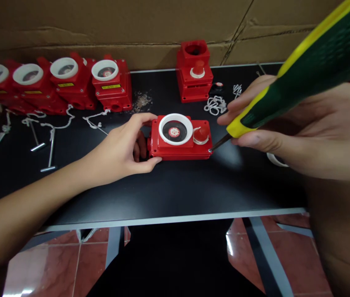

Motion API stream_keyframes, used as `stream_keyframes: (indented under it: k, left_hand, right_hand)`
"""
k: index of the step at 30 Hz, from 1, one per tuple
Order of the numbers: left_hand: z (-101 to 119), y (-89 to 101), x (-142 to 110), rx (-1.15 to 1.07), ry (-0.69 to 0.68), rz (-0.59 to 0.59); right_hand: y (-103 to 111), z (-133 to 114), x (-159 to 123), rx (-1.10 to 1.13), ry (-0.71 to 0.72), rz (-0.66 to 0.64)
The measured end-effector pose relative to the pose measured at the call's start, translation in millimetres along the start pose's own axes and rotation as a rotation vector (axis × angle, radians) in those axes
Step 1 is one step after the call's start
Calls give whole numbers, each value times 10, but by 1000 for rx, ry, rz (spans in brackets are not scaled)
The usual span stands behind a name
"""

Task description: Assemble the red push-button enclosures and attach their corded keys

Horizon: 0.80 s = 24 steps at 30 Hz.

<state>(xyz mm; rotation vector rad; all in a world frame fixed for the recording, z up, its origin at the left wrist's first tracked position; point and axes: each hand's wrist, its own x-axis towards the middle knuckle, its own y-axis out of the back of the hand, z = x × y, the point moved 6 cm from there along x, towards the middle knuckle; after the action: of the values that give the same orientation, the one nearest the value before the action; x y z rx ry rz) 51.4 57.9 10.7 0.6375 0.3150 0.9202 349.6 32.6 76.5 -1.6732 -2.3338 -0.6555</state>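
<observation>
A red plastic box (179, 142) with a white ring, a black dial and a red button lies in the middle of the black table (175, 189). My left hand (122, 150) grips its left end, thumb under and fingers over the top edge. My right hand (289, 126) is closed around a green and yellow screwdriver (301, 66). The screwdriver's metal tip touches the box's front right corner.
Several finished red boxes (60, 82) with white rings stand in a row at the back left. Another red box (194, 72) stands upright at the back centre. White strings, metal rods (49, 154) and small white loops (215, 105) lie about. Cardboard lines the back wall.
</observation>
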Motion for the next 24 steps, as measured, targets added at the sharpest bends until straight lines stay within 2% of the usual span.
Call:
stream_keyframes:
  k: [4,9,13,18,21,24]
  left_hand:
    - [-16,-1,3,13,10,3]
    - [-8,-3,5,15,-7,13]
    - [25,6,-2,37,5,6]
    - [19,15,-20,54,-4,9]
    - [-3,11,-18,53,-11,13]
    - [7,12,-10,46,-17,8]
  right_hand:
    - [25,54,-14,-14,111,44]
    - [-12,37,35,-109,136,20]
    - [-45,4,84,-93,85,-46]
    - [25,-17,31,12,1,-29]
    - [38,-38,14,28,-45,-80]
    - [42,-40,29,44,-84,-78]
